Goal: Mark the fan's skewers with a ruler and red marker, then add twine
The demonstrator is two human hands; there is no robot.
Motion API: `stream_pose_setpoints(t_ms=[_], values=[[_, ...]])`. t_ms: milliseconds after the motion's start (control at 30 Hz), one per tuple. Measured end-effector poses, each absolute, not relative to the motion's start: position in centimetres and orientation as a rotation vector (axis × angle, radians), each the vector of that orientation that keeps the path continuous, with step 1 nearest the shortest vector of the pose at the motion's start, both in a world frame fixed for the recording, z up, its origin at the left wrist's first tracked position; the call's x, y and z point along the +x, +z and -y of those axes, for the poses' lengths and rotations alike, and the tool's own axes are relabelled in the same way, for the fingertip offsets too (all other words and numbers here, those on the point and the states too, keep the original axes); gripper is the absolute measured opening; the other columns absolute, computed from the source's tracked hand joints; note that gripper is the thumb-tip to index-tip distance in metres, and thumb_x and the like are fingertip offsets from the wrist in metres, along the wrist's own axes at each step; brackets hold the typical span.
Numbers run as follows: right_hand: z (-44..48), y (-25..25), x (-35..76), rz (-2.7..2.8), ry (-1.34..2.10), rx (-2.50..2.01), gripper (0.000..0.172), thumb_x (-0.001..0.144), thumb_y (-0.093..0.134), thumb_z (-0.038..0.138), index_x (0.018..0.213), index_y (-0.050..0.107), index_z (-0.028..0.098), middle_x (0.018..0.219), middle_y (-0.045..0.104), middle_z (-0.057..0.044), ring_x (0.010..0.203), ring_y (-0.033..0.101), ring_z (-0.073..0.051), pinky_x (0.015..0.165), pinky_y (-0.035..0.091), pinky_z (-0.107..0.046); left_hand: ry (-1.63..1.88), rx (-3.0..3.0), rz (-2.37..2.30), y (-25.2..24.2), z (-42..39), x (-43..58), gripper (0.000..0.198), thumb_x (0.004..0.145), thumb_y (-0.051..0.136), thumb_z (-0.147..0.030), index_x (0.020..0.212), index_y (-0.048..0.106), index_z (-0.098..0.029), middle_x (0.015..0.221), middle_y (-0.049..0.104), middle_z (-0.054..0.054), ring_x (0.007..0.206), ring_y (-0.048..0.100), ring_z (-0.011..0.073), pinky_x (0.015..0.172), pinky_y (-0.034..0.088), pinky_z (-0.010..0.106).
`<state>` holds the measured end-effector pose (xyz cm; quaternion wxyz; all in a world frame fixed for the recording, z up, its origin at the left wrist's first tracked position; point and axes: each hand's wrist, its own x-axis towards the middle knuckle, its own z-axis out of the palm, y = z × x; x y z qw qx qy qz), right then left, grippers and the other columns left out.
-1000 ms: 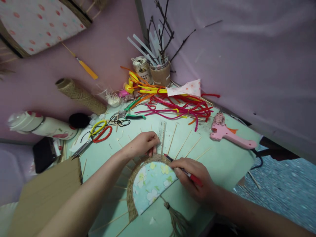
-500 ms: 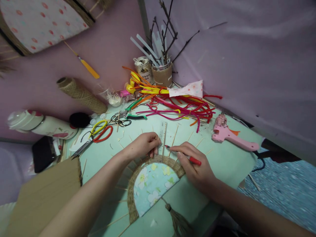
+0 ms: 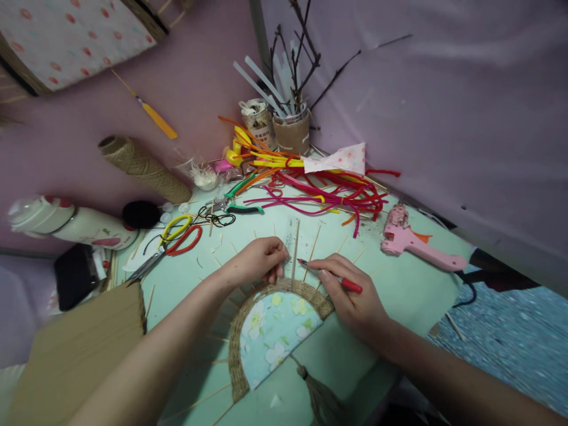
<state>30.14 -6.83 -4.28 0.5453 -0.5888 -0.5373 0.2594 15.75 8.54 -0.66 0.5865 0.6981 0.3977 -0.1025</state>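
On the pale green tabletop (image 3: 417, 299), right in front of you, sits your half-round craft piece (image 3: 275, 332): light blue flowered fabric with a woven brown twine rim, flat edge angled toward you. Thin pale wooden sticks (image 3: 312, 252) fan out past the rim, and a brown twine tassel (image 3: 318, 393) hangs off the flat side.

Your left hand (image 3: 268, 261) has its fingers curled in against the left edge of a clear ruler (image 3: 291, 236) standing off the top of the rim; can't tell if you're pinching it or just pressing it down. Your right hand (image 3: 355, 296) has a slim red-ended pen (image 3: 352, 286) in a writing grip, tip just right of the ruler.

Looks to me like you're at the measure-and-mark step on the sticks. Next move seems to call for keeping the ruler dead still and touching the tip lightly to a stick at the right graduation.

Compared with a second ago, your pen tip has come up from the rim and your right hand no longer covers the rim's right end. Left hand's basically stayed put. Versus half a second ago, almost nothing's changed.
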Motion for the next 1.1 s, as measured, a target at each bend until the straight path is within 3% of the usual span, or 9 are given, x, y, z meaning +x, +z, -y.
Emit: stream_pose_setpoints(t_ms=[1100], values=[[6.94,-4.52,30.14,1.267,0.672,-1.375,0.022,0.093,0.047,0.02,0.104,0.066,0.019,0.088,0.061,-0.004,0.08,0.057,-0.014,0.07,0.044,-0.026,-0.23,1.605,-0.957,-0.83,-8.64,15.74,0.019,0.087,0.047,-0.032,0.075,0.049,-0.017,0.056,0.061,-0.002,0.043,0.053,0.0072,0.042,0.04,0.018]])
